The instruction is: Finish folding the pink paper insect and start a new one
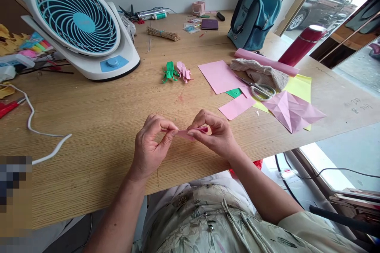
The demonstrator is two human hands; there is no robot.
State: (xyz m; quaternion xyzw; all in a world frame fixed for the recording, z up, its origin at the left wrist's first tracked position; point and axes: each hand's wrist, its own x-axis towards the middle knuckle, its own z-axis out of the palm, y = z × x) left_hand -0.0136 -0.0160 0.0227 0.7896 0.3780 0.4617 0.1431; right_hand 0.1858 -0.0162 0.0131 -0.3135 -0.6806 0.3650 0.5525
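Observation:
Between my two hands is a folded pink paper [184, 133], held just above the table near its front edge. My left hand [154, 142] pinches its left part between thumb and fingertips. Thumb and fingers of my right hand [215, 132] grip the other end, where a fold loops out. Beyond the hands, a green origami figure [170, 72] and a pink origami figure [184, 72] stand side by side. To the right lie a pink paper sheet [218, 76], a smaller pink piece [236, 106] and a creased pink sheet [292, 111].
Scissors [263, 91] rest on the papers beside a cloth glove [261, 72]. A red bottle [304, 45] and a teal bag [252, 19] stand farther right. The white fan [86, 23] occupies the left back. A white cable [44, 133] crosses the left side of the table [103, 126].

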